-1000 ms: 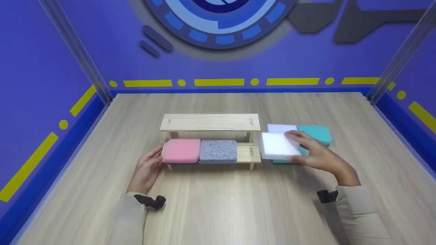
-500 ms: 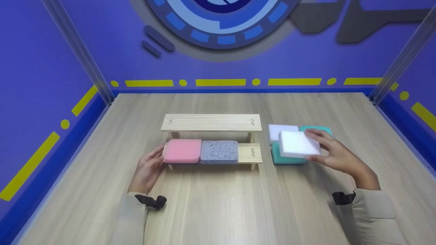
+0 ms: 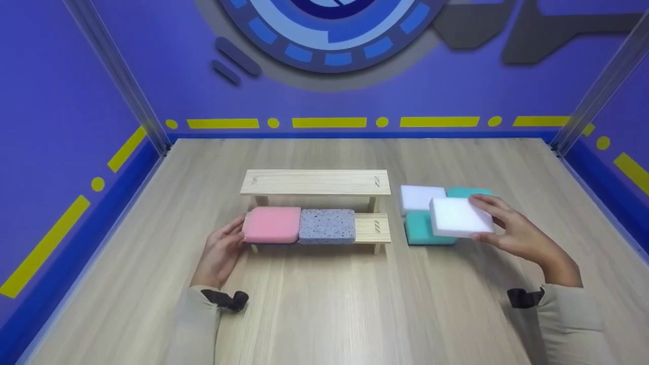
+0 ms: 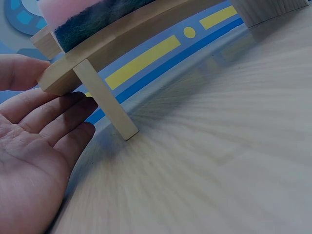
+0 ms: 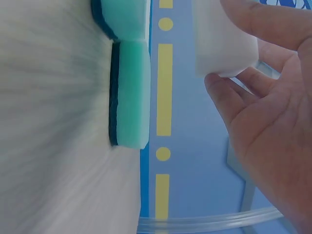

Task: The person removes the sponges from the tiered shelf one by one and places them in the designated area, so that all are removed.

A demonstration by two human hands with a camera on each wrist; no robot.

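l hand [image 3: 220, 253], part-curled, grips end of front stand [image 3: 371, 230], prob. to steady it under pink sponge [image 3: 271, 224] & grey sponge [image 3: 327, 225]; r hand [image 3: 525, 237] pinches white block [image 3: 459, 215] by edge, off desk [image 3: 329, 314], nr green sponges [image 3: 422, 230].

From the head, I look down at the table [image 3: 304, 314]. My close-in wrist views both face the wall [image 5: 195, 146].

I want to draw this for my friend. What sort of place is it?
Probably a booth for filming hand work, though I can't be sure. Blue patterned walls stand on three sides of a wooden table, and a small black gadget sits on each wrist.
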